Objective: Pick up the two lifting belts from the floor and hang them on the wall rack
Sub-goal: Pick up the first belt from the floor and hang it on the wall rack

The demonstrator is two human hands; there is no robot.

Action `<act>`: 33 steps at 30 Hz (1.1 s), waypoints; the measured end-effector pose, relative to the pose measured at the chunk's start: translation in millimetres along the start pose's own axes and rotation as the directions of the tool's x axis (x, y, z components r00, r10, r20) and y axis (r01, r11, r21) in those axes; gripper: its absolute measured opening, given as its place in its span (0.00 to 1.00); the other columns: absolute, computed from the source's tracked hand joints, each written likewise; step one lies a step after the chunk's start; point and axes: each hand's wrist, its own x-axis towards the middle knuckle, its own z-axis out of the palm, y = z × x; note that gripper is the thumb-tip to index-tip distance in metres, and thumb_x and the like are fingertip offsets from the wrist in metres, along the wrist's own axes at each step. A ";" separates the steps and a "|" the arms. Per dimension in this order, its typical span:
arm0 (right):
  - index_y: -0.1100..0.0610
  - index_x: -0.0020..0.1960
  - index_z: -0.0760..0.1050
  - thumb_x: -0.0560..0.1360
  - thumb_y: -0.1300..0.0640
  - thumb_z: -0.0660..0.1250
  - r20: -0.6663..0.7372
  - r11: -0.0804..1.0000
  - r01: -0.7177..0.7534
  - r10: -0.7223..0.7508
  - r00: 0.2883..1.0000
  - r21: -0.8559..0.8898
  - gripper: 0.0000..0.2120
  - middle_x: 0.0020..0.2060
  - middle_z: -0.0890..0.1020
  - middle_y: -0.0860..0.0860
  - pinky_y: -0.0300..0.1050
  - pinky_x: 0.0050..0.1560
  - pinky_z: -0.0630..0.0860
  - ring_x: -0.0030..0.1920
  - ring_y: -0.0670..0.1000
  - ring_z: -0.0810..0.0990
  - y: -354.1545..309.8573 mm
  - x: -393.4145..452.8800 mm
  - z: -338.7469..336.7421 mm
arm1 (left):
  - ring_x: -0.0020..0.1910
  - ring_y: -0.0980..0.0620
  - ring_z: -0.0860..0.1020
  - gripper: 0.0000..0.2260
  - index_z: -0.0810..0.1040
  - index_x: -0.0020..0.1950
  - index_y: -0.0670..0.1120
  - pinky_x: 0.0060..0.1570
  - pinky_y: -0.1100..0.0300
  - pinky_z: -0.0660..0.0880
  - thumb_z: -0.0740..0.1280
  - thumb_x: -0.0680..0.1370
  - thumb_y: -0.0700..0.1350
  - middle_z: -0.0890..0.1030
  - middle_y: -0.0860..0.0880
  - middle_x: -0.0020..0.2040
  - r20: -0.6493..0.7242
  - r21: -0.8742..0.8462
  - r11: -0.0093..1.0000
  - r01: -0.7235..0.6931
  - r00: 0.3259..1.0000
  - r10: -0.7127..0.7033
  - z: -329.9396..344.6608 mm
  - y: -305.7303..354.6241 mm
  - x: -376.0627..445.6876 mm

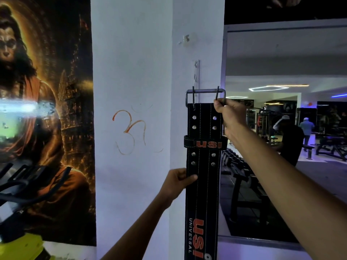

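Observation:
A black lifting belt [203, 184] with orange "USI" lettering hangs straight down in front of a white pillar. Its metal buckle [205, 94] is at the top, level with the lower end of a narrow white wall rack [196, 76] with small hooks. My right hand [228, 114] grips the belt's top right corner at the buckle prong. My left hand [179, 182] pinches the belt's left edge lower down. Whether the buckle is caught on a hook cannot be told. Only one belt is in view.
A large poster [45, 109] covers the wall at left. Black handlebars of a yellow exercise machine [24, 184] stick out at lower left. At right a big mirror [285, 128] reflects gym benches, a dumbbell rack and people.

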 end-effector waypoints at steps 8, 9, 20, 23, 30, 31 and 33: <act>0.57 0.50 0.83 0.73 0.64 0.72 -0.014 0.999 -0.040 0.040 0.999 -0.008 0.07 0.39 0.82 0.46 0.34 0.34 0.74 0.42 0.44 0.79 6.2 -6.3 -10.1 | 0.38 0.60 0.79 0.02 0.83 0.39 0.47 0.45 0.60 0.77 0.73 0.71 0.43 0.82 0.56 0.36 0.167 0.364 0.923 0.128 0.965 -0.200 3.3 -106.9 -59.4; 0.57 0.51 0.83 0.73 0.64 0.72 -0.013 0.999 -0.040 0.040 0.999 -0.013 0.07 0.39 0.82 0.45 0.36 0.38 0.74 0.42 0.43 0.79 7.9 -7.2 -10.6 | 0.38 0.60 0.79 0.03 0.83 0.39 0.45 0.44 0.58 0.77 0.73 0.70 0.45 0.82 0.55 0.36 0.166 0.368 0.920 0.138 0.963 -0.212 2.4 -111.1 -58.8; 0.53 0.46 0.82 0.72 0.64 0.73 -0.013 0.997 -0.070 0.069 0.998 -0.023 0.07 0.52 0.83 0.50 0.47 0.59 0.74 0.56 0.50 0.80 27.4 -11.3 -19.0 | 0.49 0.51 0.83 0.19 0.79 0.61 0.46 0.53 0.57 0.80 0.54 0.85 0.56 0.84 0.46 0.52 -0.103 0.084 0.993 0.086 0.992 -0.077 -7.4 9.2 0.9; 0.55 0.51 0.77 0.71 0.61 0.75 -0.048 0.995 -0.085 0.082 0.995 -0.044 0.11 0.60 0.80 0.54 0.45 0.52 0.70 0.60 0.53 0.77 35.4 -12.5 -19.7 | 0.54 0.50 0.82 0.09 0.74 0.61 0.48 0.58 0.51 0.79 0.62 0.84 0.50 0.84 0.44 0.55 -0.271 0.005 0.991 -0.133 0.954 0.129 -7.2 63.5 29.4; 0.53 0.30 0.64 0.71 0.60 0.75 -0.076 0.996 -0.078 0.075 0.994 -0.038 0.21 0.40 0.76 0.53 0.44 0.44 0.71 0.45 0.52 0.74 40.1 -15.3 -21.5 | 0.59 0.46 0.81 0.10 0.69 0.55 0.46 0.59 0.52 0.80 0.68 0.79 0.36 0.80 0.45 0.58 -0.256 0.253 0.899 -0.357 0.872 0.418 13.5 118.9 58.5; 0.53 0.30 0.66 0.70 0.60 0.76 -0.071 0.996 -0.087 0.085 0.994 -0.026 0.20 0.40 0.78 0.54 0.46 0.47 0.73 0.46 0.53 0.76 40.2 -15.9 -20.3 | 0.57 0.45 0.82 0.10 0.70 0.56 0.46 0.57 0.53 0.81 0.67 0.79 0.35 0.79 0.45 0.58 -0.261 0.254 0.901 -0.352 0.872 0.414 13.8 118.2 58.6; 0.53 0.32 0.70 0.70 0.59 0.77 -0.061 0.995 -0.098 0.097 0.993 -0.008 0.16 0.44 0.82 0.56 0.50 0.51 0.77 0.48 0.55 0.80 38.9 -17.6 -18.9 | 0.49 0.48 0.83 0.12 0.72 0.60 0.48 0.47 0.58 0.82 0.67 0.80 0.36 0.80 0.46 0.60 -0.274 0.208 0.920 -0.332 0.883 0.381 13.3 116.6 57.3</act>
